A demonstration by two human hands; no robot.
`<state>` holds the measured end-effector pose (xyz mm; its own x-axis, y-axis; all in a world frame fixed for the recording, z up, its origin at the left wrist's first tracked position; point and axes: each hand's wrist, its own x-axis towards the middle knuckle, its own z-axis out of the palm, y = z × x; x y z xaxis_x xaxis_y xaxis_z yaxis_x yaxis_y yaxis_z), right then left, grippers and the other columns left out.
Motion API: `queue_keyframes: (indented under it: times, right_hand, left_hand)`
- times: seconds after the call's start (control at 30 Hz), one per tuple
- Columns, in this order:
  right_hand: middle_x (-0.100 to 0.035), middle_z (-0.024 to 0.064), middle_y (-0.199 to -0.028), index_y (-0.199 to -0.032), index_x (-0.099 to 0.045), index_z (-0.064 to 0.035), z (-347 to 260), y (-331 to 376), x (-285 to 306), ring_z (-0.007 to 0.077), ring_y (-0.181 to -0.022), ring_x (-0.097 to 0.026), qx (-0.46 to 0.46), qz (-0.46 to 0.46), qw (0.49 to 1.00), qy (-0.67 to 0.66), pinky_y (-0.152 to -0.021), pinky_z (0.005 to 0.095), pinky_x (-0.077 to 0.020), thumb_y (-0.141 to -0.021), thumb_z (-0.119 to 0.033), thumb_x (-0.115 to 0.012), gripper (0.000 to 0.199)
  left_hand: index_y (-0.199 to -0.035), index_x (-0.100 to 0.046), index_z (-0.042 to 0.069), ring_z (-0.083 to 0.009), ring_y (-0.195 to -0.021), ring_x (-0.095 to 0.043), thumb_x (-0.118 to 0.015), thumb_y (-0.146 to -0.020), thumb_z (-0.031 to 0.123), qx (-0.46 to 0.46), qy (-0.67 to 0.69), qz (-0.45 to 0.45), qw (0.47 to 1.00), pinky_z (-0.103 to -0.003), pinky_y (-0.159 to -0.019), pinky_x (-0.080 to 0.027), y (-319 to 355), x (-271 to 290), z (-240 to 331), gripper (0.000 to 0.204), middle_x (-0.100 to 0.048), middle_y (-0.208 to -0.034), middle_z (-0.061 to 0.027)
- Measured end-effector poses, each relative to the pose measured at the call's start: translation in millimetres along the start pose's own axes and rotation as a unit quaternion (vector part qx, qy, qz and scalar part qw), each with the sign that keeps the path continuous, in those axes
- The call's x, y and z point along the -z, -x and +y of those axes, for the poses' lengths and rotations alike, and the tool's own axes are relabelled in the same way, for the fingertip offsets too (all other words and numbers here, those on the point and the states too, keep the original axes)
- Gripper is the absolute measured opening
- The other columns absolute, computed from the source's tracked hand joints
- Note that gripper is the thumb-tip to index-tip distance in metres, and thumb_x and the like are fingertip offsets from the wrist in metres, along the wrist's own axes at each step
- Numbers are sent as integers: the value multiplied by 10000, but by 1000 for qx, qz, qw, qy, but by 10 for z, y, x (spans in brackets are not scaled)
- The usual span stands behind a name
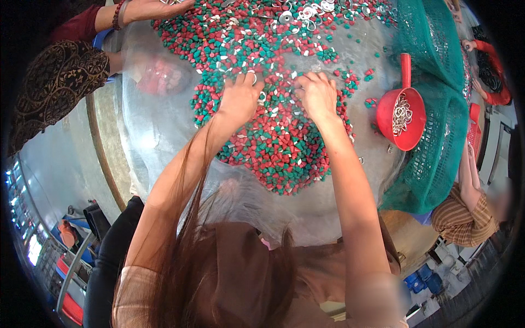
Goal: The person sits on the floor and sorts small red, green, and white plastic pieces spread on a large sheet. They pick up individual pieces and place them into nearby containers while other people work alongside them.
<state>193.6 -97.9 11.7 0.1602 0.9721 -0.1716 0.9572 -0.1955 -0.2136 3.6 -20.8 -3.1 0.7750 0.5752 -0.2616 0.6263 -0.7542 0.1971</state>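
A broad pile of small red, green and white cone-shaped pieces lies on a clear plastic sheet in front of me. My left hand is bent over the pile, fingers curled down among the pieces. A small silvery metal ring shows at its thumb side, apparently held in the hand. To its right, my right hand touches the pile with its fingers bent and slightly apart. I see nothing in it, though its fingertips are partly hidden.
On the right, a red plastic scoop holds several metal rings, beside green mesh netting. More metal rings lie on the pile's far side. At far left, another person's hand holds metal pieces. Other people work at right.
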Motion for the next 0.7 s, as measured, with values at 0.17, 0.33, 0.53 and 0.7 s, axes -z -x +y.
queue_keyframes:
  times: [0.17, 0.33, 0.53, 0.7]
  right_hand:
    - [-627, 10, -862, -916, -631, -63, 98, 175, -19, 133, -751, -611, -152, -26, 754, -639, -634, 299, -482, -840, -129, -634, 101]
    - [-632, 25, -854, -1032, -579, -36, -144, 0, -43, 163, -736, -621, -211, -122, 607, -757, -639, 295, -498, -813, -183, -669, 278]
    - [-634, 153, -1027, -988, -612, -58, -863, -585, -316, 337, -928, -635, -126, -74, 983, -113, -769, 424, -524, -733, -264, -714, 343]
    - [-653, 141, -930, -918, -636, -58, -743, -578, -404, 320, -852, -647, -84, -82, 981, -155, -730, 398, -518, -714, -225, -716, 275]
  left_hand:
    - [-1002, -592, 56, -278, -1054, -467, -666, -705, 162, -6, -12, 41, 999, -441, -857, -395, 93, -113, 22, 324, -514, -1057, -89]
    - [-993, -567, 78, -256, -1053, -479, -711, -684, 153, 2, 48, 35, 998, -423, -871, -380, 366, -114, 24, 349, -539, -1050, -58]
    - [-1014, -577, 85, -244, -1025, -497, -707, -710, 212, 45, 36, 81, 995, -445, -839, -389, 349, -117, 106, 353, -556, -978, -38]
    - [-1035, -565, 111, -252, -1071, -473, -705, -720, 220, 42, 44, 54, 997, -476, -853, -401, 325, -170, 60, 361, -528, -1061, -49]
